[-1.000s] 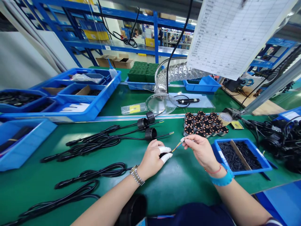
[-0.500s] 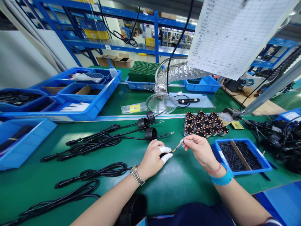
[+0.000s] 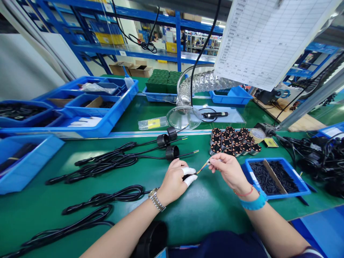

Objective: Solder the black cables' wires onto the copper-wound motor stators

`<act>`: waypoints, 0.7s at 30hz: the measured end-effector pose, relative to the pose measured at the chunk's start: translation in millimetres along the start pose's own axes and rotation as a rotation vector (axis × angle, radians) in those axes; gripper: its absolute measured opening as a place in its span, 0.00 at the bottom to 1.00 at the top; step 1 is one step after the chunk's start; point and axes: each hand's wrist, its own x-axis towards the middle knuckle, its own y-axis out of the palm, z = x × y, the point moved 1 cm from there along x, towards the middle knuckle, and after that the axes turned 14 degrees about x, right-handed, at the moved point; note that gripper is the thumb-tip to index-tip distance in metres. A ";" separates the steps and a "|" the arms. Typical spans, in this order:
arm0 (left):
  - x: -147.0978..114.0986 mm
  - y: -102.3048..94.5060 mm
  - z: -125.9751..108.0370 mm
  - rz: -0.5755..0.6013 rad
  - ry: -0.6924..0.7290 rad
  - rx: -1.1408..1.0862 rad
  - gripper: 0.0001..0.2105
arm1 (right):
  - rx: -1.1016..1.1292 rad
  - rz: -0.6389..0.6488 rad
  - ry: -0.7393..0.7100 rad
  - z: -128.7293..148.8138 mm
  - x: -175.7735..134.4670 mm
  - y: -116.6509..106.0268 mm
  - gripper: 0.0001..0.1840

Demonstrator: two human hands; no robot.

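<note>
My left hand (image 3: 176, 179), with white finger covers on its thumb and forefinger, pinches the end of a black power cable (image 3: 134, 194). From that end come thin coloured wires (image 3: 203, 167), yellow and blue among them. The tips of these wires are pinched between the thumb and fingers of my right hand (image 3: 227, 170). Coils of the held cable lie to the left of my wrist. Just beyond my left hand are more black cables (image 3: 120, 161) fitted with round black caps (image 3: 172, 153). Copper-wound stators (image 3: 231, 141) stand grouped beyond my right hand.
A blue tray (image 3: 279, 195) of short black tubes sits to the right. Blue bins (image 3: 107, 123) of parts fill the left. A clear extraction hood (image 3: 184, 118) hangs mid-bench, and a paper sheet (image 3: 258, 46) hangs above. A black round part (image 3: 152, 238) is near my body.
</note>
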 end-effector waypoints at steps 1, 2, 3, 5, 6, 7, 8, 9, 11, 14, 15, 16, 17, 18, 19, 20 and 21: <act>0.0 0.1 -0.1 0.003 -0.002 0.001 0.06 | 0.000 0.001 0.000 -0.1 0.0 0.0 0.08; -0.1 0.2 -0.1 0.007 -0.004 0.000 0.06 | -0.001 0.002 0.000 -0.2 0.0 0.0 0.08; -0.1 0.2 -0.3 0.010 -0.005 0.000 0.06 | -0.001 0.005 0.000 -0.4 0.0 0.0 0.08; -0.2 0.0 -0.5 0.014 -0.005 0.001 0.06 | -0.002 0.010 0.000 -0.7 0.2 0.1 0.07; -0.2 -0.1 -0.5 0.015 -0.006 0.002 0.06 | -0.002 0.011 0.000 -0.8 0.3 0.1 0.08; -0.2 -0.2 -0.4 0.016 -0.006 0.003 0.06 | -0.001 0.014 0.000 -0.9 0.4 0.1 0.08; -0.1 -0.2 -0.3 0.017 -0.007 0.003 0.06 | 0.000 0.018 0.001 -0.9 0.5 0.0 0.08; -0.1 -0.1 -0.1 0.017 -0.008 0.003 0.06 | 0.001 0.024 0.004 -0.9 0.6 -0.1 0.08; 0.0 0.4 0.5 0.018 -0.011 0.000 0.06 | 0.001 0.038 0.012 -0.7 0.5 -0.5 0.07; -0.1 1.0 1.1 0.027 -0.017 0.000 0.07 | -0.032 0.056 0.013 1.7 -0.1 -1.0 0.07; 0.0 0.8 0.9 0.029 -0.021 0.004 0.07 | -0.062 0.059 0.005 3.3 -0.5 -0.8 0.07; 0.1 0.4 0.6 0.028 -0.026 0.009 0.06 | -0.104 0.060 -0.015 5.4 -1.0 -0.4 0.07; 0.4 -0.2 0.1 0.025 -0.032 0.015 0.06 | -0.157 0.059 -0.049 7.7 -1.6 0.3 0.06; 0.8 -1.0 -0.5 0.019 -0.041 0.021 0.06 | -0.219 0.058 -0.097 10.1 -2.3 1.3 0.06; 1.2 -1.9 -1.1 0.009 -0.052 0.027 0.06 | -0.285 0.054 -0.150 12.2 -3.3 2.6 0.05; 1.5 -2.9 -1.6 -0.005 -0.066 0.034 0.06 | -0.347 0.043 -0.204 13.5 -4.5 4.1 0.05; 1.8 -3.8 -2.0 -0.025 -0.082 0.044 0.06 | -0.395 0.024 -0.246 13.7 -5.8 5.6 0.05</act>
